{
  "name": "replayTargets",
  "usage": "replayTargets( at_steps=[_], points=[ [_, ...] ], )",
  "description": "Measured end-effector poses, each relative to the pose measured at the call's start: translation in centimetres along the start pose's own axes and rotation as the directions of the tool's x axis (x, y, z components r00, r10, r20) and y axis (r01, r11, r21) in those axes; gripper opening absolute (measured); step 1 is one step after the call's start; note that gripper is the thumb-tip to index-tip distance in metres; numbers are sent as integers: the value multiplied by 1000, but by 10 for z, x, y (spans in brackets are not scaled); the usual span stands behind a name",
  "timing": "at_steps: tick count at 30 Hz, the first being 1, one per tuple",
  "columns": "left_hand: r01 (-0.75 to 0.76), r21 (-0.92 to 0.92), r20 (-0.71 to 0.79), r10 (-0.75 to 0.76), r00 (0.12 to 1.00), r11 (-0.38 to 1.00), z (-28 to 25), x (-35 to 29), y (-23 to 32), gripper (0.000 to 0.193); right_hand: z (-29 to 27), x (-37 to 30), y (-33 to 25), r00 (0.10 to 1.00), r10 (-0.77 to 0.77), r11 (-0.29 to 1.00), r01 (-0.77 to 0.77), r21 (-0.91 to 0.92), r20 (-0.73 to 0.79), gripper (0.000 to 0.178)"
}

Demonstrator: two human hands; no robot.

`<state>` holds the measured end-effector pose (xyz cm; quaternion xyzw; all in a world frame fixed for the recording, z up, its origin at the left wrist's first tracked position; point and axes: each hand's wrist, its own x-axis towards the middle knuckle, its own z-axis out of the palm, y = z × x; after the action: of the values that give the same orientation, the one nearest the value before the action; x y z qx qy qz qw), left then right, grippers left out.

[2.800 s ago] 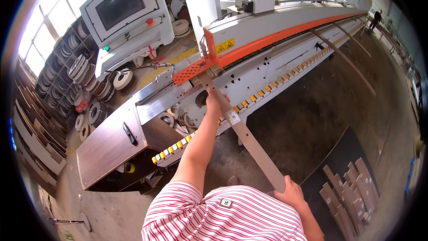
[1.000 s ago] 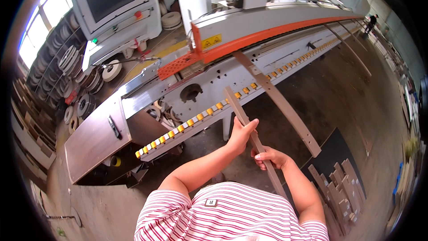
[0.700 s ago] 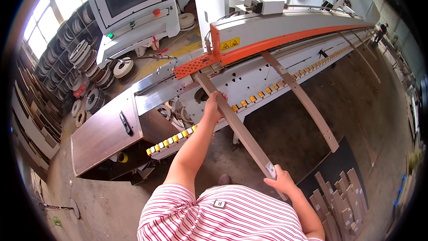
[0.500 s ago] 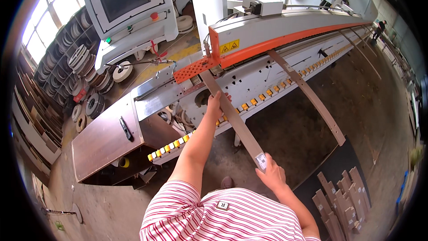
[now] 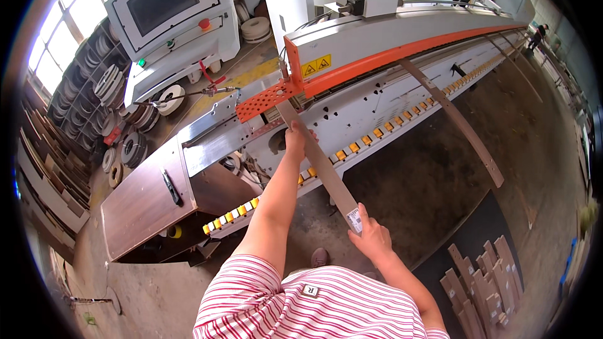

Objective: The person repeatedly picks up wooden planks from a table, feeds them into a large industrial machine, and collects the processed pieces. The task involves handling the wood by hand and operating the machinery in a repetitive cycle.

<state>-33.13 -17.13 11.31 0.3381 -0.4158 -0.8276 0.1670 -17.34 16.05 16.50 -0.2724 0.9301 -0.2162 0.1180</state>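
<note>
A long narrow brown board (image 5: 325,169) slants from the machine's mouth down toward me, its far end under the perforated orange guard (image 5: 270,102). My left hand (image 5: 296,140) is closed around the board near that far end. Down at the near end, beside a white label (image 5: 354,218), my right hand (image 5: 372,236) grips the board's edge. A second brown board (image 5: 453,116) sticks out of the machine farther right, touched by neither hand. The long grey edge-banding machine (image 5: 389,37) with an orange rail lies across in front of me.
Yellow rollers (image 5: 353,147) line the machine's near edge. A control panel (image 5: 164,0) stands at the upper left, above a brown cabinet (image 5: 141,204) bearing a utility knife (image 5: 169,187). Several labelled strips (image 5: 483,282) lie on a black sheet at lower right. A person (image 5: 537,37) stands far off.
The second board has travelled right along the machine. The board in my hands and both hands have shifted slightly left in the picture, while the view itself has also moved a little.
</note>
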Motion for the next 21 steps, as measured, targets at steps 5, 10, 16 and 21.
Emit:
replayTargets(
  at_steps=[5,10,16,21],
  points=[
    [39,17,-18,-38,999,999,5,6,-1,43,-7,5,4,1000,-6,1000,6,25,22,83],
    [42,13,-24,-42,999,999,27,7,-3,43,-15,17,21,1000,-20,999,20,27,10,84],
    [42,48,-31,-41,999,998,67,23,-17,45,-32,35,57,1000,-9,1000,9,26,-5,83],
    [45,-66,18,-44,999,997,96,76,-57,53,-58,52,91,999,-6,1000,7,21,-54,85]
  ],
)
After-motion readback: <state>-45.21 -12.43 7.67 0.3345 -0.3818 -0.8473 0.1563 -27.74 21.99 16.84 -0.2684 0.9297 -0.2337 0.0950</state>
